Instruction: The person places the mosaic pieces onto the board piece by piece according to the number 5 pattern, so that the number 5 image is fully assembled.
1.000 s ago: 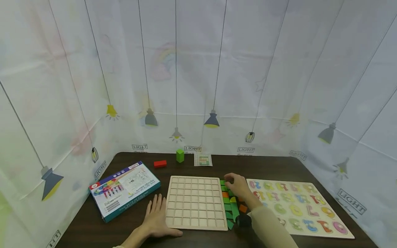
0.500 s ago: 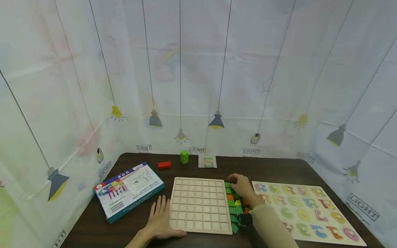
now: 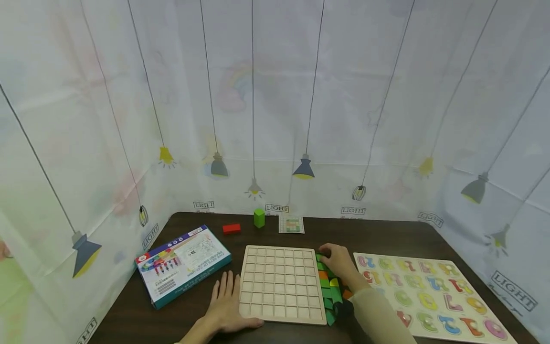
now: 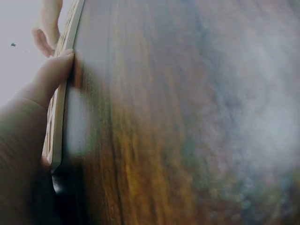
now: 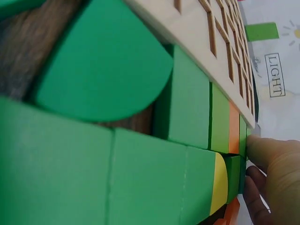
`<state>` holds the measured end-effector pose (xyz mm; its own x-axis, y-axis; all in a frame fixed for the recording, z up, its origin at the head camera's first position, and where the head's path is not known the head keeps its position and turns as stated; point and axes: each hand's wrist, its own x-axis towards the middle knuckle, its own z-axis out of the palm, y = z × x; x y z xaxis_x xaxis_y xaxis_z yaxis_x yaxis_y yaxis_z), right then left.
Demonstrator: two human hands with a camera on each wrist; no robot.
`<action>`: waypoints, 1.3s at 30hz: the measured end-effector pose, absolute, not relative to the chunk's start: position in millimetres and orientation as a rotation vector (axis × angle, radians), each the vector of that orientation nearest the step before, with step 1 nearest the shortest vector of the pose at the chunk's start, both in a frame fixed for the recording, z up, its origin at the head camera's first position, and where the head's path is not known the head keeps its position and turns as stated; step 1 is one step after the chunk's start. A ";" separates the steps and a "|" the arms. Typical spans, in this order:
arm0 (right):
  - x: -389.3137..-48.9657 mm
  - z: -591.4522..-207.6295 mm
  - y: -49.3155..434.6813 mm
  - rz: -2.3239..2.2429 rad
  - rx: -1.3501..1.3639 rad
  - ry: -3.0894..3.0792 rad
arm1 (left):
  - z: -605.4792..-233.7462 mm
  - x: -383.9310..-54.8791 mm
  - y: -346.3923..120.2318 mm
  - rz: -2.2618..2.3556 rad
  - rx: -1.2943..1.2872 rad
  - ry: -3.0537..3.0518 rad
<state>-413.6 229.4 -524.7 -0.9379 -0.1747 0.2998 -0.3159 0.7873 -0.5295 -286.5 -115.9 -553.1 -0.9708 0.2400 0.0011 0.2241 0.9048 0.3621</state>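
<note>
Touching a wooden grid board (image 3: 281, 286) with the left hand (image 3: 225, 306) and a bunch of green blocks (image 3: 326, 283) with the right hand (image 3: 337, 260)

The board's lying flat on a dark wooden table (image 3: 378, 234), roughly in the middle on the near side. Left hand's palm-down at its near left corner, fingers straight and spread, not gripping anything; the left wrist view has the thumb right on the board's edge.

The blocks are packed along the board's right side. Right hand's at their far end, fingers bent, thumb up against the end block. Can't tell if it's actually pinching one, tbh. An orange block (image 5: 234, 129) sits in the column next to the board, plus there's a yellow piece (image 5: 219, 185) one column to the right.

Far side, left to right: red block (image 3: 232, 229), lime-green block (image 3: 259, 218) standing up, and a small printed card (image 3: 292, 223). A toy box (image 3: 185, 265) lies tilted over on the left, and a letter puzzle board (image 3: 434, 296) takes up the right.
</note>
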 end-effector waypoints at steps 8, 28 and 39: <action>-411.4 -520.3 230.1 0.872 0.420 -2.750 | -553.7 -287.5 -113.6 0.584 0.302 3.062; -406.9 -518.0 235.6 0.793 0.516 -2.644 | -553.8 -288.7 -115.0 0.727 0.353 3.058; -404.9 -513.6 207.1 0.850 0.571 -2.683 | -552.2 -286.0 -113.7 0.743 0.346 3.021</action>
